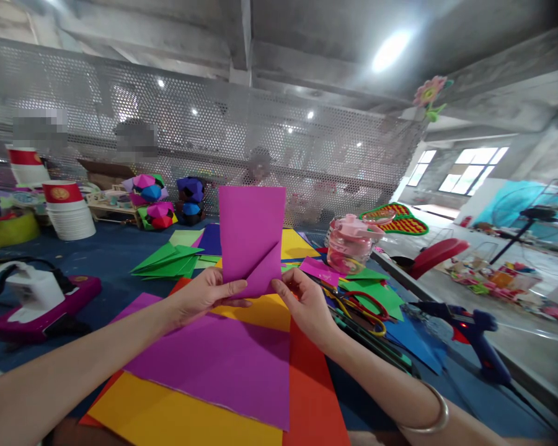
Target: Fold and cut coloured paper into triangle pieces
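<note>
A rectangular piece of magenta paper (251, 229) is held upright in front of me, with a diagonal fold across its lower right corner. My left hand (209, 294) pinches its lower left edge between thumb and fingers. At the lower right corner, beside the fold, my right hand (307, 303) pinches the same paper. Below both hands lies a large purple sheet (223, 359), on top of yellow paper (186, 412) and red-orange paper (311, 384). Folded green paper pieces (167, 260) lie beyond my left hand.
Scissors (367, 310) lie right of my right hand, near a pink transparent jug (351, 244). A blue glue gun (474, 334) with a lit red light rests at the table's right edge. On the left are a magenta power strip (74, 297), stacked paper cups (67, 210) and folded-paper balls (153, 204).
</note>
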Demonstrator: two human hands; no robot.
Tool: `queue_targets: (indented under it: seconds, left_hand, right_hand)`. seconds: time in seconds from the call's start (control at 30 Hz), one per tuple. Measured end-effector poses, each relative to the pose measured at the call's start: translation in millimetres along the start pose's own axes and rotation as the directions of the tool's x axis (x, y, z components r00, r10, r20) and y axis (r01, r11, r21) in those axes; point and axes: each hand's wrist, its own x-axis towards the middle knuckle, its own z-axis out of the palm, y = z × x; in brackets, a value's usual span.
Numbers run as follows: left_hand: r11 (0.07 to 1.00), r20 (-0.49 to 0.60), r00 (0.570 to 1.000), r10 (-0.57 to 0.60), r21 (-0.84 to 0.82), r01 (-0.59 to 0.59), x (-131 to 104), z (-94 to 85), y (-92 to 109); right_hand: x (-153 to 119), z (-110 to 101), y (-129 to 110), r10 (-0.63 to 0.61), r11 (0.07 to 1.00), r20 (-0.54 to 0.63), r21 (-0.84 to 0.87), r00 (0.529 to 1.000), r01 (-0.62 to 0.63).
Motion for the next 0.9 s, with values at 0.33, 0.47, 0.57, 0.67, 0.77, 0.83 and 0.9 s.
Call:
queue_targets:
  seconds: [0.33,0.47,0.57,0.67,0.77,0.83,0.9]
  left_hand:
    - [0.998,-0.015,0.998,-0.056,0.032,0.056,2.1,-11.2,-11.3]
    - [0.999,-0.022,0.999,-0.025,0.035,0.026,1.3,-5.4,-7.6]
    - [0.999,-0.025,1.000,0.007,0.035,-0.006,0.0,0.8,-2.6]
    - [0.999,-0.025,0.999,0.023,0.038,-0.022,-0.9,3.9,0.4]
    - [0.998,-0.031,0.999,0.034,0.046,-0.032,-0.4,3.8,0.7]
    - [0.998,-0.035,0.999,0.034,0.052,-0.032,0.3,3.0,0.2]
    - [0.998,-0.037,0.999,0.023,0.058,-0.021,0.5,2.6,-0.3]
  right_hand:
    - [-2.1,2.9,-2.2,0.029,0.997,-0.005,0.076,1.000,-0.028]
    - [-2.1,3.6,-1.9,0.044,0.992,0.004,0.117,0.999,-0.044]
    - [-1.5,4.4,1.2,0.062,0.988,0.002,0.144,0.998,-0.062]
    - [-0.8,5.0,4.3,0.082,0.983,0.017,0.166,0.996,-0.084]
    - [-0.5,5.0,5.0,0.083,0.980,0.075,0.173,0.994,-0.095]
    - [-0.8,4.8,4.6,0.078,0.982,0.100,0.166,0.992,-0.094]
    - [-1.3,4.4,4.1,0.074,0.984,0.100,0.153,0.992,-0.089]
